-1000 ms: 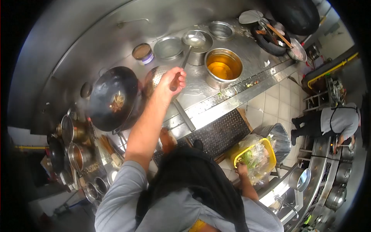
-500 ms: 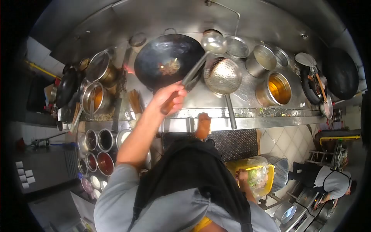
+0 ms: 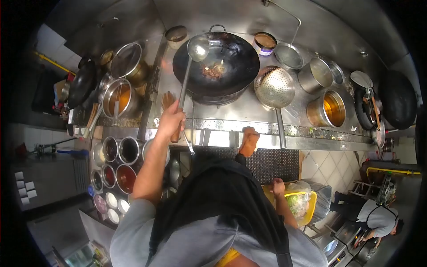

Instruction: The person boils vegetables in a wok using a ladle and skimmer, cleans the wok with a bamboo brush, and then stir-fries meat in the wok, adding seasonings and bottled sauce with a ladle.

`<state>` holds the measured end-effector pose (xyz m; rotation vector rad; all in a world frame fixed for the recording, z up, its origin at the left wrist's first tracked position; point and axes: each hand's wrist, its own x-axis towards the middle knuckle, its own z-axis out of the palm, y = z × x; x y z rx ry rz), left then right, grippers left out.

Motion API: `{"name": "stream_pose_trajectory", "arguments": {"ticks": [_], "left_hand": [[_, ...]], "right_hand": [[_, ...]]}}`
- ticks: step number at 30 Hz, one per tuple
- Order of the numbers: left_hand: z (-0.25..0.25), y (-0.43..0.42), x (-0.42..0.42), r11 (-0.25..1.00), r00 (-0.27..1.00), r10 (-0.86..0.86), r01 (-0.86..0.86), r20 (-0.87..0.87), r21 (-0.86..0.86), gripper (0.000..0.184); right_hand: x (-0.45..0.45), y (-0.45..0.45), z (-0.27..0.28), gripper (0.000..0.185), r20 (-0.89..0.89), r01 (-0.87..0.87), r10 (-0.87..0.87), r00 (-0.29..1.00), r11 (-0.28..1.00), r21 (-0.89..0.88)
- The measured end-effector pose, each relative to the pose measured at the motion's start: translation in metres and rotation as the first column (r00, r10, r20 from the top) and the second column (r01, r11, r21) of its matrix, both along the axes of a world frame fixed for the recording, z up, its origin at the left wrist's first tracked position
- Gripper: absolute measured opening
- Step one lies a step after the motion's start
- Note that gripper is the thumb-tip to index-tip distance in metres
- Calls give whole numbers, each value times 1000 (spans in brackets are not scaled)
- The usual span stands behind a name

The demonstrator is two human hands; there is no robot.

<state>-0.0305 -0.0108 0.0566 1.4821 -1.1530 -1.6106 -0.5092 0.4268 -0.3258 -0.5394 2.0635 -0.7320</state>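
Observation:
My left hand (image 3: 171,121) is closed round the wooden grip of a long ladle (image 3: 198,47). The ladle's bowl is above the left part of a black wok (image 3: 240,60). Inside the wok lies a small heap of light brown food pieces (image 3: 214,71). A bamboo brush (image 3: 169,100) stands just behind my left hand. My right hand (image 3: 278,187) is low at my side, near a yellow-rimmed bin (image 3: 313,208); its fingers look curled and I see nothing in them. A brown object (image 3: 249,140) of unclear kind is at the counter's front edge.
A perforated strainer (image 3: 275,86) rests right of the wok. Behind it stands an open tub (image 3: 265,43). Metal pots, one with amber liquid (image 3: 331,109), line the right. Sauce containers (image 3: 126,179) sit at left. A co-worker (image 3: 378,213) bends over equipment at lower right.
The ladle has swung left, from the tub behind the wok's right side to above the wok's left part. My left hand has drawn back toward me. The view has shifted.

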Motion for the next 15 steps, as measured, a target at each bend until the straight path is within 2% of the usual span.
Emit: {"name": "stream_pose_trajectory", "arguments": {"ticks": [1, 3, 6, 7, 9, 10, 13, 15], "left_hand": [[0, 2, -1, 1000, 1000, 15, -15, 27, -6, 67], [2, 6, -7, 999, 996, 48, -46, 81, -24, 68], [10, 11, -8, 985, 974, 141, -120, -176, 121, 62], [9, 11, -4, 970, 931, 192, -132, -311, 203, 57], [4, 9, 3, 925, 782, 308, -112, -543, 363, 46], [4, 12, -1, 924, 794, 309, -119, -524, 364, 41], [9, 26, -26, 927, 857, 290, -141, -426, 348, 27], [19, 35, -51, 943, 892, 242, -125, -381, 308, 29]], "right_hand": [[0, -4, 5, 18, 26, 26, -26, 999, 1000, 15], [-16, 8, -26, 19, -23, -13, 13, 1000, 1000, 18], [-40, 22, -41, 20, -13, -55, 55, 998, 998, 3], [-47, 23, -44, 21, 6, -65, 65, 998, 998, -4], [-42, 7, 13, 24, 69, 23, -26, 997, 999, 46], [-44, 1, 33, 26, 98, 67, -74, 992, 995, 72], [-85, 30, -23, 33, -9, 61, -60, 998, 990, 127], [-102, 35, -29, 32, -60, 34, -26, 998, 989, 144]]}}
